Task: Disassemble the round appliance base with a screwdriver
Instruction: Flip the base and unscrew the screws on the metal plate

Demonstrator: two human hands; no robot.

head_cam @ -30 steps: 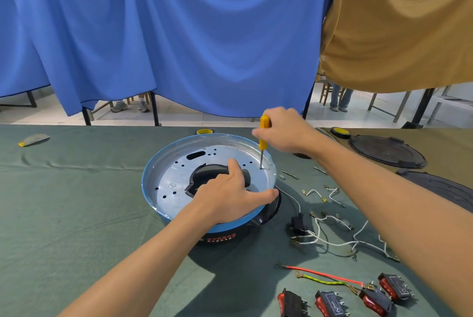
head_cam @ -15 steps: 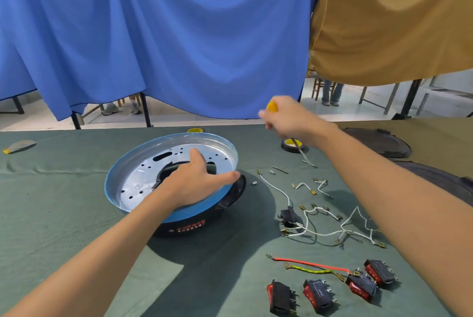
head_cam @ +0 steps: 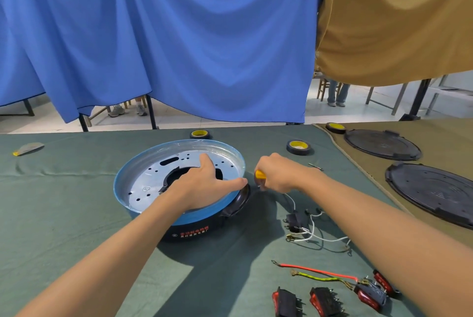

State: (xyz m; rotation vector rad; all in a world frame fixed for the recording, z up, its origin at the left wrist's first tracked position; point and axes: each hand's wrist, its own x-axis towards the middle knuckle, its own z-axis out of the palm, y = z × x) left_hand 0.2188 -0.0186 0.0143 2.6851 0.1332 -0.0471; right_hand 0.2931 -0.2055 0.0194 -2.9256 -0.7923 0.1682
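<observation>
The round appliance base (head_cam: pixel 143 178) lies on the green cloth: blue rim, silver perforated plate, black underside with red lettering. My left hand (head_cam: pixel 204 186) rests on its right part, fingers curled over the central opening, thumb stretched along the rim. My right hand (head_cam: pixel 281 174) is just right of the base and grips the yellow-handled screwdriver (head_cam: pixel 260 175). Only the handle's end shows; the shaft is mostly hidden beside the base's right edge.
Loose switches (head_cam: pixel 325 301), a black connector with white wires (head_cam: pixel 314 236) and red and green leads (head_cam: pixel 317 272) lie at the front right. Tape rolls (head_cam: pixel 298 147) sit behind. Two black round plates (head_cam: pixel 432 191) rest on the tan cloth, right.
My right hand lifted the screwdriver out of the plate, swung it right, then brought it down beside the base's right edge. The left hand stayed on the base.
</observation>
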